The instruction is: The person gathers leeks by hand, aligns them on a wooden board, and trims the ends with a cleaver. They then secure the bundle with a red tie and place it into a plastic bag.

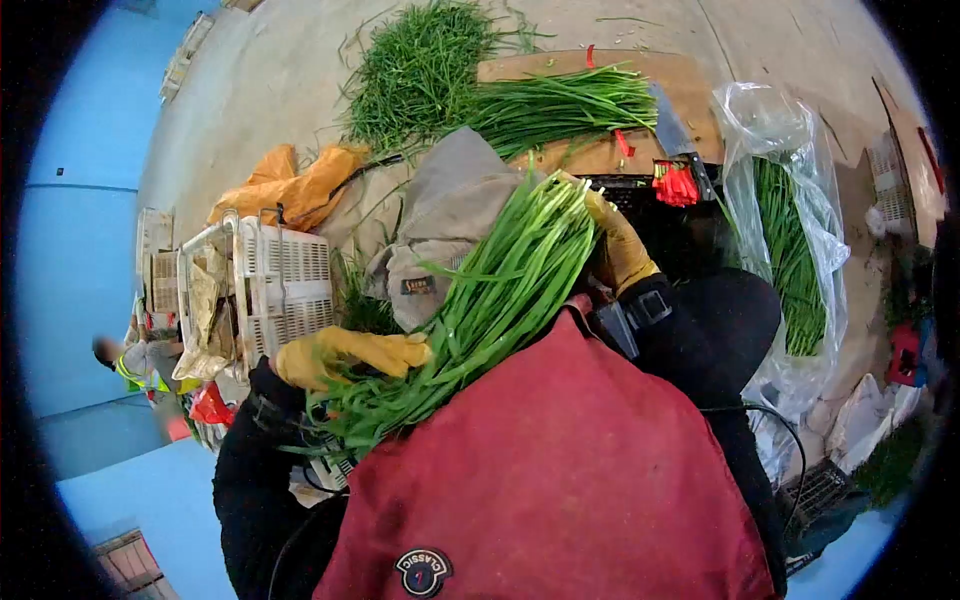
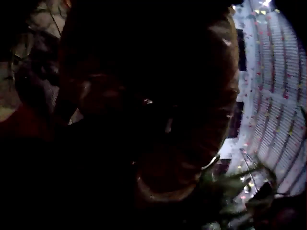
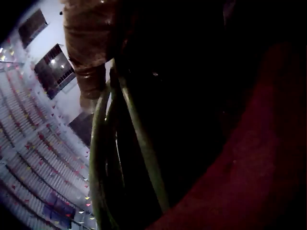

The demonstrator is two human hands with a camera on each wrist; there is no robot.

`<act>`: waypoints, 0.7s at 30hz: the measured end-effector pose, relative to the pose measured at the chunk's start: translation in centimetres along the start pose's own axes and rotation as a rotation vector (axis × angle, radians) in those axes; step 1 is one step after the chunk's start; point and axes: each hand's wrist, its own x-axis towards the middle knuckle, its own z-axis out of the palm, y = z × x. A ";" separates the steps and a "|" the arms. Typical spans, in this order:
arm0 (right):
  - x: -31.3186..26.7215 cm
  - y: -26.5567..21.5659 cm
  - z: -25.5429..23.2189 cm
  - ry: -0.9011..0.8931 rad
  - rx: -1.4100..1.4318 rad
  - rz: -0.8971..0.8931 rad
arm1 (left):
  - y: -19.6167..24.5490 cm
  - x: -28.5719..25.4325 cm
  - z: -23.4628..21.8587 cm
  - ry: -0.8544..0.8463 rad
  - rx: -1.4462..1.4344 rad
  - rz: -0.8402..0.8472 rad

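Note:
A long bunch of green leafy stalks [image 1: 510, 265] lies slantwise across the person's lap and the red apron [image 1: 560, 470], its pale stem ends up and to the right. The right hand [image 1: 620, 240], in a yellow glove, grips the bunch near those stem ends. Over the loose leaf ends at the lower left, the left hand [image 1: 350, 357], also gloved, rests with its fingers extended. Dark glove fingers [image 2: 187, 143] show in the left wrist view beside blurred leaves [image 2: 240, 184]. Some stalks [image 3: 139, 136] hang below the glove [image 3: 91, 38] in the right wrist view.
Ahead, a board [image 1: 520, 68] bears more stalks [image 1: 570, 105], a knife [image 1: 672, 125] and red ties [image 1: 675, 185]. A loose green pile [image 1: 415, 75] lies behind. White crates [image 1: 285, 270] stand left; a clear bag of greens [image 1: 790, 250] lies right.

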 end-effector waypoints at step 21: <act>1.4 -0.7 0.8 -0.045 -0.023 0.045 | -1.8 16.1 -7.2 0.548 1.506 -0.043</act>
